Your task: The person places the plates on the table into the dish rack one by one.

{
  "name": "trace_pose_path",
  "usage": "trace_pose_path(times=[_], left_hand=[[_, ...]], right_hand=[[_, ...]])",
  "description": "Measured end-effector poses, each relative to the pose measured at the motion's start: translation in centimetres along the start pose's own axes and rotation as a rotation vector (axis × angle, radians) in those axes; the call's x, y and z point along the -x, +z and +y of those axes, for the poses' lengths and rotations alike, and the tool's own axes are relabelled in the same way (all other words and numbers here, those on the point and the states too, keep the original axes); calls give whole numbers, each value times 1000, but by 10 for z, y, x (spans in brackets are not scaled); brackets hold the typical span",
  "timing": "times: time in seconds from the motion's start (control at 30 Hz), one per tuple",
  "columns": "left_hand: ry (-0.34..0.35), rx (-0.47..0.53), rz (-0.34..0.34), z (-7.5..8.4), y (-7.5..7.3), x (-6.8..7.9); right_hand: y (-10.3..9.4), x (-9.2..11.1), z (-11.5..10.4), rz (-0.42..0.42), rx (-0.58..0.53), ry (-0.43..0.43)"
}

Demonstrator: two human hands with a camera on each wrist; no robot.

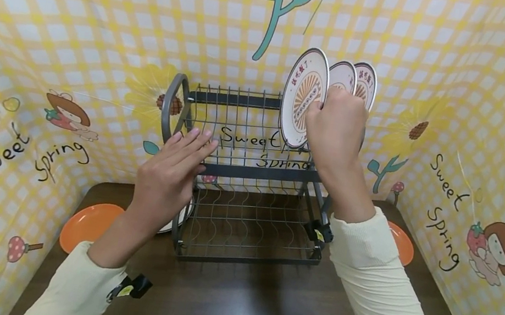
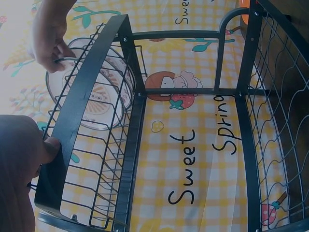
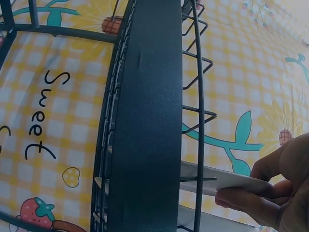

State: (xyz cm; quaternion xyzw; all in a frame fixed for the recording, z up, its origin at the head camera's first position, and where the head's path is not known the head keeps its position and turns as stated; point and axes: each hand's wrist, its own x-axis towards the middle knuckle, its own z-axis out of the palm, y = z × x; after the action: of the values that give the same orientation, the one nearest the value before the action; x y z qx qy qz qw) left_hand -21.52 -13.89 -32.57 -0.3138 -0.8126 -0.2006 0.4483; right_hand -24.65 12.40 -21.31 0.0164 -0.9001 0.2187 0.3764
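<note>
Upper right of centre, we see the right hand (image 1: pixel 337 130) pinching a white, round, printed plate (image 1: pixel 302 99), nearly upright on its left in a dark metal rack (image 1: pixel 260 173), the left hand (image 1: pixel 169 177) (farther away, fingers straight) touching the rack.

White plates (image 1: pixel 303 98) with dark rims, reddish lettering and orange sunburst centres; a dark grey rack (image 1: pixel 260 173); a dark brown counter (image 1: pixel 212 307) with orange dishes (image 1: pixel 88 226) by its left and right edges; yellow-and-white checked cloth (image 1: pixel 156 13) printed with green leaves; cream sleeves (image 1: pixel 389 297).
</note>
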Motion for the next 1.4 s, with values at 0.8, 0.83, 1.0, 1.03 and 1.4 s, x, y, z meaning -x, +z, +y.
trace_pose_path(times=[0.8,0.83,1.0,1.03,1.4], left_hand=[[-6,19,-6,-1,0,1],[-4,16,-7,-1,-1,1],[1,7,-3,-1,0,1],[3,0,-6,-1,0,1],[2,2,0,0,1,0]], right_hand=[[3,2,-2,-57,83,52],[3,2,-2,-60,89,54],[1,3,-2,-85,91,81],[0,4,-2,-86,83,83],[-3,8,-4,-80,-5,165]])
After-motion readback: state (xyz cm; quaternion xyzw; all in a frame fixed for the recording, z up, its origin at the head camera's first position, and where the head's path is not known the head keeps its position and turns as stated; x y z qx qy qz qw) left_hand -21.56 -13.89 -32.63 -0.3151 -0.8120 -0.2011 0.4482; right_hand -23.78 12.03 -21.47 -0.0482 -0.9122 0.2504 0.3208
